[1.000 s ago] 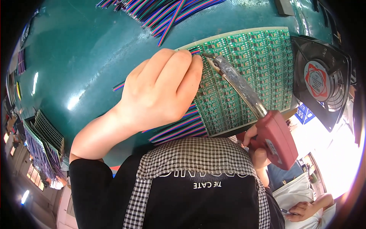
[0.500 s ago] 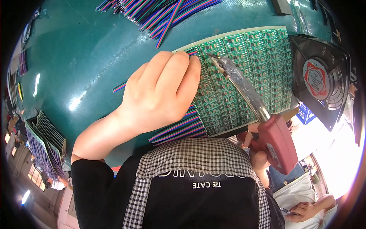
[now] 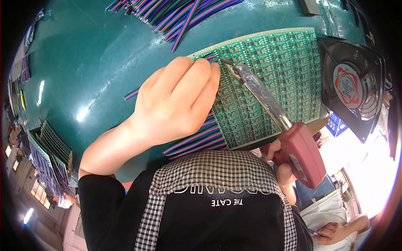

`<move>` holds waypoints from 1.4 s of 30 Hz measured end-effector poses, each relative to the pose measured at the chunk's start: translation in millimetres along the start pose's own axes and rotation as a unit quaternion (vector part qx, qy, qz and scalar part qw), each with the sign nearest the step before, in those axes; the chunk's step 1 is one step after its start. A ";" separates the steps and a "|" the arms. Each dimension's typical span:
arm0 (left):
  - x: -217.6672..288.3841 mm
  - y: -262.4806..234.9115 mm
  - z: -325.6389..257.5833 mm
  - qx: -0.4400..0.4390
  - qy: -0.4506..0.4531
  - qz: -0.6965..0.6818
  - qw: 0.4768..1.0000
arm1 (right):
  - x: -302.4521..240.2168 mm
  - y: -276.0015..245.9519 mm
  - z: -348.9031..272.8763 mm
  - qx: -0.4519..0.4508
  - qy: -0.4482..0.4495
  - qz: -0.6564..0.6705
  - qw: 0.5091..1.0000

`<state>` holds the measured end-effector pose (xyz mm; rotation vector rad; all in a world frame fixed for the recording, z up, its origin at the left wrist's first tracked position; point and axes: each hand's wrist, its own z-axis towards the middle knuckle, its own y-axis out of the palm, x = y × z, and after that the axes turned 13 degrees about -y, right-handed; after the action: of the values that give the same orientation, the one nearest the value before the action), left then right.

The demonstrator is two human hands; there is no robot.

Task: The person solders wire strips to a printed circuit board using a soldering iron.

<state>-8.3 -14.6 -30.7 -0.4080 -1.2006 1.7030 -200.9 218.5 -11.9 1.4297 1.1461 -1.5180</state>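
Fingers of the left hand [image 3: 176, 102] are lying close together and curled, pressing down on the striped ribbon wires [image 3: 197, 140] at the near-left edge of the green circuit-board panel [image 3: 272, 79], which is lying flat on the teal table [image 3: 92, 62]. Right hand [image 3: 281, 161] is gripping the red handle of a soldering gun [image 3: 272, 108], fingers wrapped around it, its tip touching the panel just beside the left fingertips, while a black fan [image 3: 351, 85] is standing at the panel's right edge and loose wires [image 3: 176, 14] are lying beyond it.
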 end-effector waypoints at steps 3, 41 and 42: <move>-2.1 2.8 0.5 0.012 -0.001 -0.027 1.000 | -2.2 0.0 1.7 0.012 0.018 0.019 1.000; 1.2 2.4 4.0 -0.003 -0.009 -0.015 1.000 | -15.1 6.3 8.7 0.051 0.089 0.037 0.994; 1.2 2.8 4.0 -0.007 -0.010 -0.016 1.000 | -14.5 5.2 8.5 0.055 0.090 0.050 0.993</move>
<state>-13.2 -15.8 -31.0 -0.3783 -1.2274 1.6761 -197.4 208.0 1.7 1.7008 1.0915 -1.4247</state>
